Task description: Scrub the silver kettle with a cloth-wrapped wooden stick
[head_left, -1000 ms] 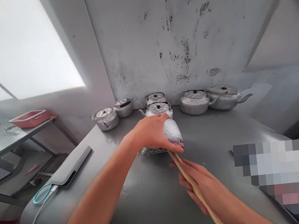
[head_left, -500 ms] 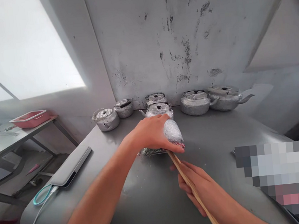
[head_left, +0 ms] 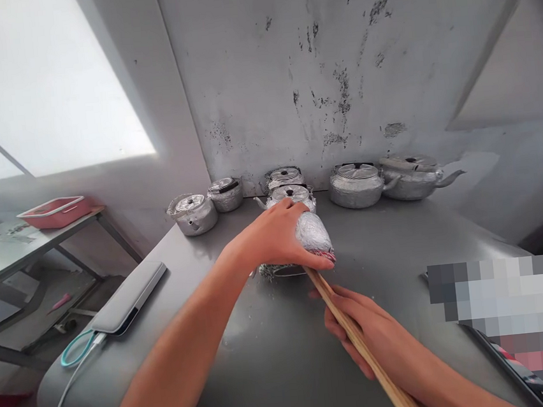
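Observation:
My left hand (head_left: 279,231) is wrapped over a dented silver vessel (head_left: 313,231), apparently a kettle body, with its thumb along the near rim. The vessel lies tipped, its mouth towards me; reddish and greenish strands show around its edge. My right hand (head_left: 355,323) grips a wooden stick (head_left: 356,342) slanting up and away from the lower right. The far end of the stick reaches the vessel's mouth below my left thumb; how deep it goes inside is hidden. My left hand and forearm cover most of the vessel.
Silver kettles line the back of the grey table (head_left: 254,371): a spouted kettle (head_left: 193,216) at left, a large kettle (head_left: 356,186) at right. A power bank (head_left: 130,300) with a cable (head_left: 71,392) lies left. A pink basket (head_left: 56,213) sits on a side table. A blurred-out area covers the right.
The wooden stick's far end has shifted slightly up and right at the vessel's mouth. Both hands keep their grip. The whole view has shifted a little.

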Available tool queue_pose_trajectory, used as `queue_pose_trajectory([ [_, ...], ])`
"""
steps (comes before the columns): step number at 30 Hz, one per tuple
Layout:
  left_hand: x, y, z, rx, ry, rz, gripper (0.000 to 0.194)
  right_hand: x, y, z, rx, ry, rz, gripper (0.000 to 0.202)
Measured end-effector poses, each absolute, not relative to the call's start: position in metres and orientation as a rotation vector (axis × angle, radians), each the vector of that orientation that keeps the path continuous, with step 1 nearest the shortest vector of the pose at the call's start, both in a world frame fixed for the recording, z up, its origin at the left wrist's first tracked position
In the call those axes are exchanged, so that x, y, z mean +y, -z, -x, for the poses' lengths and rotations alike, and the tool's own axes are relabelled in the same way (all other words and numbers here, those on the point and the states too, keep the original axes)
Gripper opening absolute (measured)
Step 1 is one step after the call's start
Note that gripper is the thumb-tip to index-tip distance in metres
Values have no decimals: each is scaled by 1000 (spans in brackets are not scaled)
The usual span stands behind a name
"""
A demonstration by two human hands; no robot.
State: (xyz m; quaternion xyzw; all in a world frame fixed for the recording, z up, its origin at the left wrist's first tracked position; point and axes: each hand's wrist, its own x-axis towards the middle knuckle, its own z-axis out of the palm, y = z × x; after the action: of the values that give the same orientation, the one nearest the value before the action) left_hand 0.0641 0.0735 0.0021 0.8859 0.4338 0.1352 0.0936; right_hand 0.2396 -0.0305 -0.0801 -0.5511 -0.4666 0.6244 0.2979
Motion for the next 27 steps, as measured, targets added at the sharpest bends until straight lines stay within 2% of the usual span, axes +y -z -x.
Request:
queue_pose_trajectory([
  [4, 70, -1, -67, 1370, -401, -2695, 94, -31, 77, -238, -1279, -1718, 1459, 30],
  [9, 67, 2, -74, 1395, -392, -2757, 83, -32, 80, -234, -1231, -1812, 1460, 32],
  [15, 68, 3, -74, 1393, -360, -2738, 110, -35, 84, -231, -1221, -1771, 1431, 39],
  [18, 70, 3, -72, 1420, -332, -2705, 103, -36, 84, -228, -1301, -1634, 1429, 39],
  [22, 72, 2, -71, 1421, -335, -2687, 94, -37, 85, -227, -1340, -1635, 1466, 40],
  [27, 71, 1, -71, 1386, -320, -2695, 96, -39, 85, -230, -1379, -1586, 1449, 40],
])
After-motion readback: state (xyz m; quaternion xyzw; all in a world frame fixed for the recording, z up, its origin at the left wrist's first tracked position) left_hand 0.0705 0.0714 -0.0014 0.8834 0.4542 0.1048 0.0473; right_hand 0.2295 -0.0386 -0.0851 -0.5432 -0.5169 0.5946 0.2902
